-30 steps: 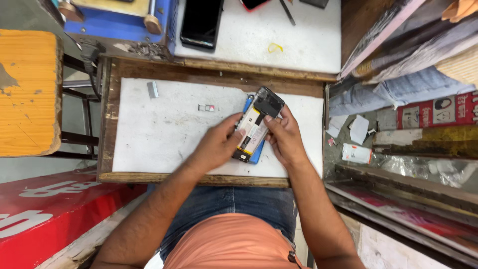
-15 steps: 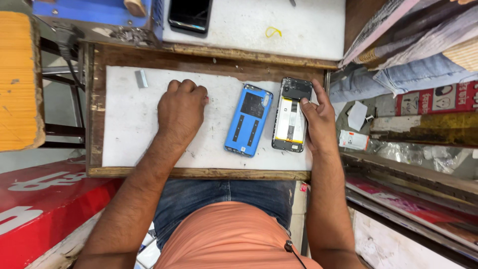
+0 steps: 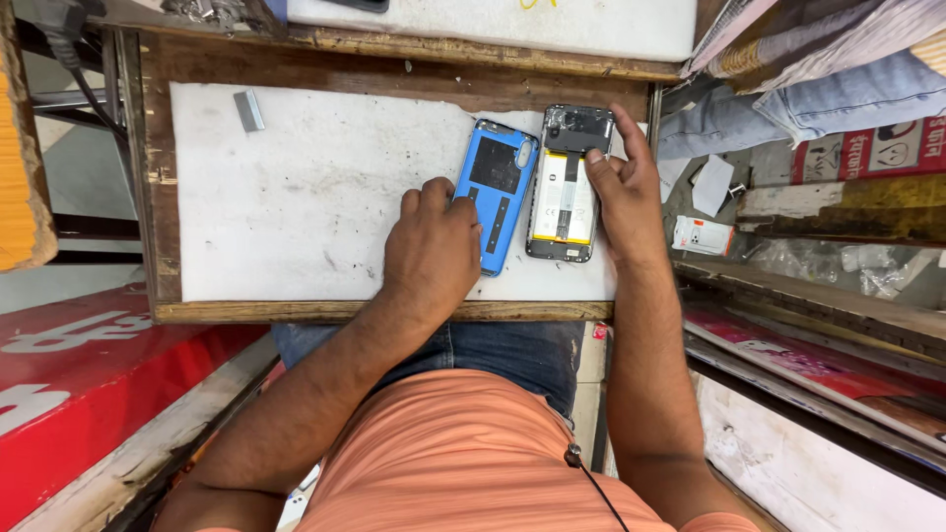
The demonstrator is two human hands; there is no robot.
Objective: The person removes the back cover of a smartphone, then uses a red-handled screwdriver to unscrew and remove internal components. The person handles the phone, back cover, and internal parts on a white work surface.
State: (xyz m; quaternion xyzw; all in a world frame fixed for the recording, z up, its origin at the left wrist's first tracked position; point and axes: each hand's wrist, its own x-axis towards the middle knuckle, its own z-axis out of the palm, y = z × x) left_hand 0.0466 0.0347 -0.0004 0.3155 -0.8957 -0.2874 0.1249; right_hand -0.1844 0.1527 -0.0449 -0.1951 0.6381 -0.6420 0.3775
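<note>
Since half a second ago, the left hand point(image 3: 432, 248) has slid from the bare middle of the white mat point(image 3: 296, 197) over to the blue back cover point(image 3: 496, 192), and the right hand point(image 3: 623, 187) has shifted up along the opened phone point(image 3: 567, 182).

Now the left hand lies palm down, its fingers loosely curled, with the fingertips resting on the lower left edge of the blue cover; its grip closes on nothing. The right hand is beside the phone's right edge, thumb pressed on the dark upper part of the phone's open back and the forefinger stretched past the top right corner. Its grip is half open, steadying the phone rather than wrapping it.

Both the cover and the phone lie flat on the right part of the mat, side by side and just apart, the cover slightly tilted. The phone's right edge is close to the mat's right edge.

The mat sits on a wooden bench point(image 3: 158, 197) whose raised frame borders it on all sides. To the left of the hands the mat is wide and bare, apart from a small grey metal piece point(image 3: 248, 109) near its top left corner, well apart from both hands. Right of the bench, folded cloth point(image 3: 788, 89) and a small white box point(image 3: 702, 236) crowd the space.
</note>
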